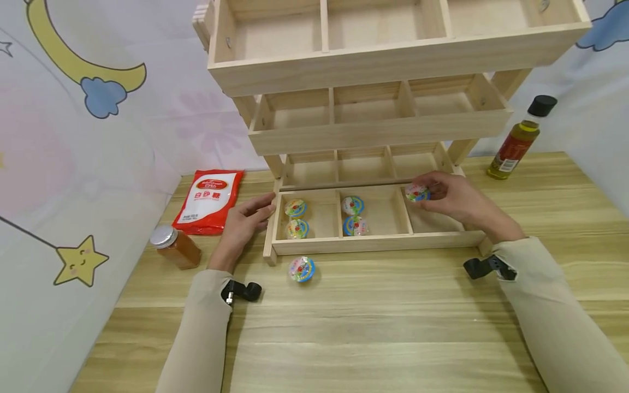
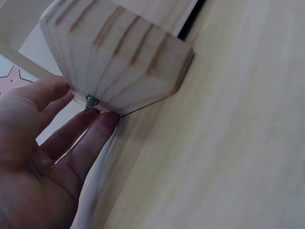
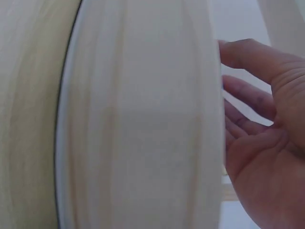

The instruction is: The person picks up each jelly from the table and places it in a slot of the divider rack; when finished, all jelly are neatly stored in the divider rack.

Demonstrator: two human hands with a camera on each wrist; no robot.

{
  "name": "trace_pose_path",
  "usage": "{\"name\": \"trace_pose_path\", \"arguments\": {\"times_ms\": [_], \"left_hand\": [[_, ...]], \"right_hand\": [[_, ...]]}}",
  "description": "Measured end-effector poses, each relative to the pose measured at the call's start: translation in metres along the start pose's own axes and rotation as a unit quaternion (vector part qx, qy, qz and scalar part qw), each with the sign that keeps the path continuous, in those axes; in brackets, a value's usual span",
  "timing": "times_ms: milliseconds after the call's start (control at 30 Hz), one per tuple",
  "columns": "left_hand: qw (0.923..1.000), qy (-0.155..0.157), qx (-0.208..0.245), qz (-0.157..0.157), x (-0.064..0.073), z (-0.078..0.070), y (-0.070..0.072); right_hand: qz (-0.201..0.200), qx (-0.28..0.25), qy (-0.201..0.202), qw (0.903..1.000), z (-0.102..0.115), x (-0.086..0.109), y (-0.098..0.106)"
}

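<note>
My right hand [image 1: 452, 197] pinches a small jelly cup [image 1: 417, 191] with a colourful printed lid, over the right compartment of the bottom tier of a wooden shelf [image 1: 373, 244]. In the right wrist view, the shelf's front board [image 3: 143, 114] hides the cup and the fingertips. Against the shelf's left end my left hand [image 1: 245, 221] rests its fingertips; the left wrist view has these fingers [image 2: 90, 143] beside a metal bolt. Two jelly cups [image 1: 296, 208] sit in the left compartment and two more [image 1: 352, 205] in the middle one. Another jelly cup [image 1: 302, 269] stands on the table before the shelf.
Higher shelf tiers [image 1: 378, 131] overhang the bottom one. Left of the shelf lie a red and white sugar bag [image 1: 208, 202] and a tilted-looking jar [image 1: 177, 248] with a silver lid. An oil bottle [image 1: 518, 142] stands on the right. A printed cloth [image 1: 162, 136] hangs behind.
</note>
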State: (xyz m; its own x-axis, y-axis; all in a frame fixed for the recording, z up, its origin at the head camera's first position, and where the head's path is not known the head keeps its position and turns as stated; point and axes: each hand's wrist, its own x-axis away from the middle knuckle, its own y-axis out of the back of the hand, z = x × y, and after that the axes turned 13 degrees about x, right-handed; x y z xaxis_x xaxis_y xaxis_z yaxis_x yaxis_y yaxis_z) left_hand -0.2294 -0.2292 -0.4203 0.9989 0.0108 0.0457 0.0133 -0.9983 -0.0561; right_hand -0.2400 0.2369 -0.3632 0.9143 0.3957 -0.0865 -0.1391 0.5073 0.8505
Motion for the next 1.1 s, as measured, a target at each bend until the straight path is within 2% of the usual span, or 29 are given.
{"name": "trace_pose_path", "arguments": {"times_ms": [267,600,1100], "left_hand": [[1.0000,0.004,0.001,-0.001,0.001,0.000,-0.001],[1.0000,0.004,-0.004,-0.002,0.000,0.000,0.000],[1.0000,-0.003,0.001,-0.002,0.000,0.000,0.000]], "right_hand": [[0.012,0.023,-0.003,0.9997,-0.008,-0.002,-0.006],[0.031,0.020,0.000,0.9993,-0.016,-0.005,-0.015],[0.026,0.032,-0.009,0.9991,-0.017,-0.006,-0.018]]}}
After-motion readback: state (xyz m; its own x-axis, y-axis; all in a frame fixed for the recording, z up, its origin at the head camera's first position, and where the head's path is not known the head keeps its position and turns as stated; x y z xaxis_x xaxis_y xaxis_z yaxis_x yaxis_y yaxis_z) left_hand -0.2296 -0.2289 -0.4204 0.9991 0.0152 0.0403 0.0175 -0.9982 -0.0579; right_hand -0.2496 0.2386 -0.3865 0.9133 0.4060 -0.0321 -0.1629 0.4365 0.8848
